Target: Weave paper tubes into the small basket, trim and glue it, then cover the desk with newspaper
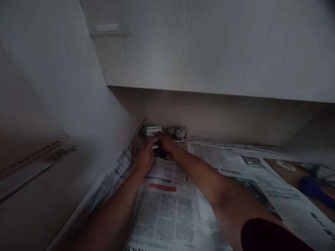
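Both hands reach into the far left corner of a surface lined with newspaper [167,209]. My left hand [143,155] has its fingers bent around something small and pale that I cannot make out. Close beside it, my right hand [164,140] reaches over the same spot, its fingertips largely hidden in the dim light. Just behind the hands lies a white box-like item [154,130] with a dark line across it. Two speckled round lumps [180,132] rest against the back wall, right of my right hand. Dark thin pieces [161,154] lie below the hands.
A pale panel [209,48] overhangs the back of the space. A white side wall [86,139] rises at the left. Long thin strips [235,145] run along the back edge. At the right are a blue object [314,190] and a small white item [286,166].
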Tool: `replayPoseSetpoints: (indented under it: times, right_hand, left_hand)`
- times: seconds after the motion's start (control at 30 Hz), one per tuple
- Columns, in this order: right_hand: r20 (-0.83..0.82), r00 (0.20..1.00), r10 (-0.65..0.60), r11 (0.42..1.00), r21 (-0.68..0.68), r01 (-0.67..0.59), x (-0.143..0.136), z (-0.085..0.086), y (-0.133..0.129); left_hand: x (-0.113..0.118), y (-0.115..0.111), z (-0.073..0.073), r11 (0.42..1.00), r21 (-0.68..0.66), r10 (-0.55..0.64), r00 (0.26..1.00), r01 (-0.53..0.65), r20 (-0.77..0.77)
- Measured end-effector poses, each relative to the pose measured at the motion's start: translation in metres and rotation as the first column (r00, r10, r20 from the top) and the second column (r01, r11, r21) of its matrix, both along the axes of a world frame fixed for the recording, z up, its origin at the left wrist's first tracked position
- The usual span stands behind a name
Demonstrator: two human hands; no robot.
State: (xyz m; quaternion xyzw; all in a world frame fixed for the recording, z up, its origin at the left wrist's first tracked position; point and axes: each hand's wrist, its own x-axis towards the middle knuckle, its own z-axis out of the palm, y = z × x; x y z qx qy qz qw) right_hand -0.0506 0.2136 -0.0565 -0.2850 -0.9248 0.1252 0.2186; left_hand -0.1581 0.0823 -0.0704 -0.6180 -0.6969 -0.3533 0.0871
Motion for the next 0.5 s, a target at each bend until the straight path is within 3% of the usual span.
replayPoseSetpoints:
  times: [0.1,0.2,0.3,0.4,0.5]
  right_hand:
    - [-0.027,1.0,0.014,1.0,-0.021,-0.014,0.025,0.01,-0.02]
    - [-0.033,0.999,0.022,0.999,-0.038,-0.024,0.077,0.022,-0.053]
    - [-0.012,0.999,-0.046,0.993,-0.108,0.045,0.149,0.037,-0.091]
    - [-0.018,0.979,-0.205,0.967,-0.159,0.199,0.235,0.053,-0.135]
    - [-0.058,0.906,-0.419,0.888,-0.232,0.396,0.326,0.065,-0.188]
  left_hand:
    - [-0.003,0.0,-0.003,0.999,-0.053,0.009,0.999,-0.012,-0.042]
    - [-0.005,0.001,0.0,0.998,-0.062,0.011,0.998,-0.014,-0.055]
    - [-0.001,-0.001,0.008,0.996,-0.077,-0.034,0.999,0.035,0.008]
    - [0.011,-0.009,0.018,0.991,-0.109,-0.08,0.996,0.076,-0.032]
    - [0.025,-0.017,0.023,0.971,-0.224,-0.113,0.987,0.086,-0.112]
